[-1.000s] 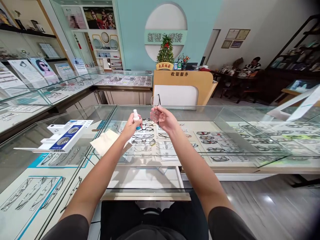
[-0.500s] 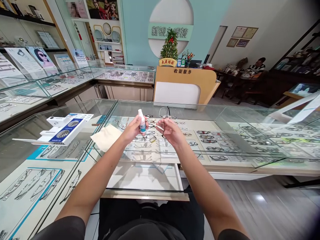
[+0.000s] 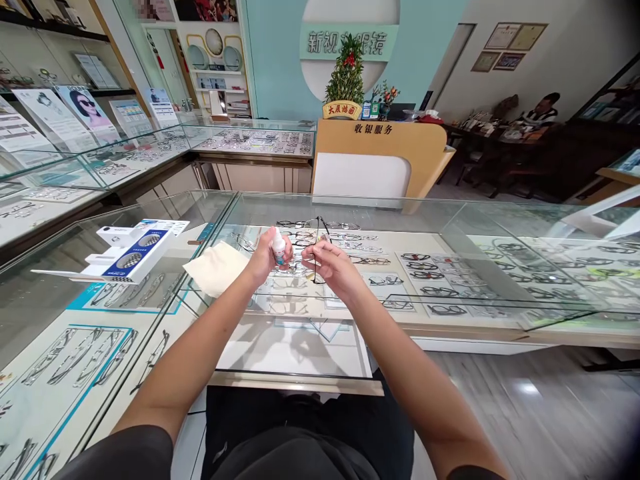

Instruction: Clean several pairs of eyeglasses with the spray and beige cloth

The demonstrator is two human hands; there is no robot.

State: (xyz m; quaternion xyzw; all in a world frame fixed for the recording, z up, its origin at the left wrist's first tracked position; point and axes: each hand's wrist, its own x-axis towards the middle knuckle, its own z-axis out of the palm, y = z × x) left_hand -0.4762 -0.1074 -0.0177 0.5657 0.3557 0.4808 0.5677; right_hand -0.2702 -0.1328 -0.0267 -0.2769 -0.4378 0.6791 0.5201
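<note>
My left hand point(image 3: 263, 259) is wrapped round a small white spray bottle point(image 3: 279, 247) with a blue-marked label, its nozzle tilted up. Just to the right, my right hand point(image 3: 333, 267) pinches a pair of thin dark-framed glasses point(image 3: 319, 230) between thumb and fingers. The glasses stand roughly edge-on, beside the bottle and apart from it. Both hands are above the glass counter. A cream cloth point(image 3: 215, 269) lies on the glass to the left of my left hand.
Below the hands, the glass counter point(image 3: 425, 212) holds rows of eyeglasses. A white and blue cardboard display point(image 3: 135, 253) stands on its left part. An open drawer point(image 3: 300, 383) is close to my body. Beyond are a wooden cashier desk point(image 3: 430, 143) and a seated person point(image 3: 545, 110).
The glasses have turned from facing sideways to nearly edge-on and moved left, closer to the bottle. The bottle has dropped slightly and tilted. The camera view has shifted a little.
</note>
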